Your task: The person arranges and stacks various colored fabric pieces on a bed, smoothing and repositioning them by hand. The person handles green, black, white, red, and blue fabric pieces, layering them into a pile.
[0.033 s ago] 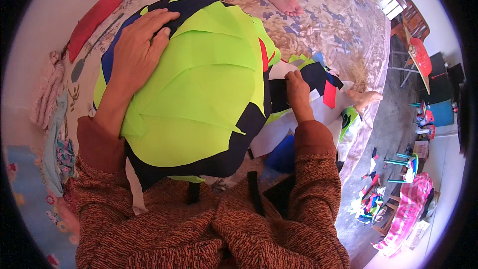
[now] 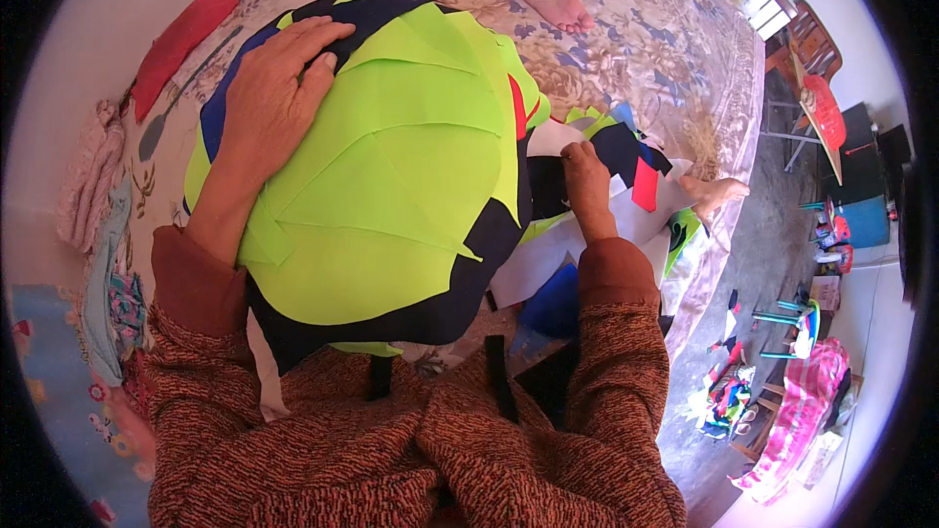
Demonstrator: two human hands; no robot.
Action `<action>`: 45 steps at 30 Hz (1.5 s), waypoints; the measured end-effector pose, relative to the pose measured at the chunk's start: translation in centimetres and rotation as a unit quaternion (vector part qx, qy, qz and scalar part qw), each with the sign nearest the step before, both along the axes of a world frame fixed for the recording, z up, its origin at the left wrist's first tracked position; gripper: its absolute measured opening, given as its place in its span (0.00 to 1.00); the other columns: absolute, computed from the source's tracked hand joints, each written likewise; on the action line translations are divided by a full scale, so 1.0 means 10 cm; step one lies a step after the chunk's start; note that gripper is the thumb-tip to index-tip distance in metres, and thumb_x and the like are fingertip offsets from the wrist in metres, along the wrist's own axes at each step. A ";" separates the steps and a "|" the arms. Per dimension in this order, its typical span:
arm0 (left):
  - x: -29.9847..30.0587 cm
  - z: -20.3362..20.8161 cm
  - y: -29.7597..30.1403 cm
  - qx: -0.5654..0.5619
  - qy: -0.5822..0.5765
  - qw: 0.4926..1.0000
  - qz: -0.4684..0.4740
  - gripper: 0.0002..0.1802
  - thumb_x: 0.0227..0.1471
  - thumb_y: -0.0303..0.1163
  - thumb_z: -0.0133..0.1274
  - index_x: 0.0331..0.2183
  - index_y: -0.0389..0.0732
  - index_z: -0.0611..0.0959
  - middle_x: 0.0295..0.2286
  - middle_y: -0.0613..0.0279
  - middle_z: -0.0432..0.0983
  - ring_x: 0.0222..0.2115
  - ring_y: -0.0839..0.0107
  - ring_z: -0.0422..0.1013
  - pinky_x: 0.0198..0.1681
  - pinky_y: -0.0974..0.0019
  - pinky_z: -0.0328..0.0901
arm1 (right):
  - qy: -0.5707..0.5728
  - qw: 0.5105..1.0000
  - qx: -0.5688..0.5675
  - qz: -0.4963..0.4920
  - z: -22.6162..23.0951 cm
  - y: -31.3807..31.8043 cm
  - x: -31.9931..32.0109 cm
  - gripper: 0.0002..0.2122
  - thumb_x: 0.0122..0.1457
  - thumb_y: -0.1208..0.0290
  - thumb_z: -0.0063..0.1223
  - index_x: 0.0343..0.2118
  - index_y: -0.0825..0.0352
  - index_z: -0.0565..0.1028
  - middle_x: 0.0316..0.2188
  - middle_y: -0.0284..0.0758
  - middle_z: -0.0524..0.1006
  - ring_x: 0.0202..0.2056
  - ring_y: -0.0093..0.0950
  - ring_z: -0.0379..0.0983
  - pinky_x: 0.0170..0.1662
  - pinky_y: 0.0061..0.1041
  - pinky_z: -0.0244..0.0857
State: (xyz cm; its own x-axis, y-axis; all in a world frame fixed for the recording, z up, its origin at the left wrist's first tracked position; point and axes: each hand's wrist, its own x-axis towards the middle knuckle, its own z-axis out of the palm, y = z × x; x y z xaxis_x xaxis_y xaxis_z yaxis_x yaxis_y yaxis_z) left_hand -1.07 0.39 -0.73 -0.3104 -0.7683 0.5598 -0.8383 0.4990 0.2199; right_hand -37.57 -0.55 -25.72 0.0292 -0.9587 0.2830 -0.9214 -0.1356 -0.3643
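Observation:
A big rounded heap of cloth pieces (image 2: 391,176), lime green over black with some blue at the left side, is in front of me. My left hand (image 2: 279,88) lies flat over its upper left part, fingers stretched out. Right of the heap, my right hand (image 2: 588,181) is closed, fingertips pinched together at the border of a black cloth piece (image 2: 548,183) and a white piece (image 2: 556,139). Whatever is between those fingertips is hidden. Beside this hand are a red scrap (image 2: 645,184), more black and green scraps, and a blue piece (image 2: 553,303) by my sleeve.
Everything rests on a flowered bedsheet (image 2: 675,49). Another person's bare foot (image 2: 553,2) shows at the far side; a second bare foot (image 2: 714,191) is at the right edge. A red cloth (image 2: 181,49) and a fly swatter (image 2: 161,122) lie left. Colourful scraps (image 2: 729,401) are on the floor.

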 end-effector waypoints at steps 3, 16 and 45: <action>0.03 -0.04 -0.03 -0.010 -0.006 1.000 -0.010 0.16 0.53 0.34 0.46 0.44 0.43 0.80 0.45 0.51 0.74 0.48 0.55 0.69 0.50 0.60 0.63 | -0.095 0.994 -0.056 -0.019 0.13 0.26 -0.16 0.02 0.55 0.76 0.49 0.31 0.62 0.72 0.31 0.38 0.71 0.31 0.41 0.73 0.31 0.37 0.67; 0.08 -0.07 -0.02 -0.086 -0.017 0.996 0.002 0.20 0.52 0.36 0.50 0.47 0.44 0.76 0.48 0.54 0.72 0.45 0.53 0.70 0.49 0.59 0.63 | -0.137 0.983 -0.123 -0.029 0.90 2.41 0.14 0.11 0.44 0.86 0.51 0.31 0.64 0.71 0.37 0.37 0.76 0.48 0.41 0.66 0.52 0.36 0.56; 0.46 0.72 0.72 0.128 0.483 0.830 -0.250 0.24 0.62 0.46 0.37 0.29 0.37 0.78 0.23 0.61 0.74 0.20 0.76 0.66 0.26 0.74 0.60 | -0.599 0.800 0.017 -0.027 0.02 2.71 0.44 0.06 0.59 0.79 0.50 0.39 0.66 0.69 0.34 0.25 0.68 0.35 0.15 0.63 0.41 0.14 0.56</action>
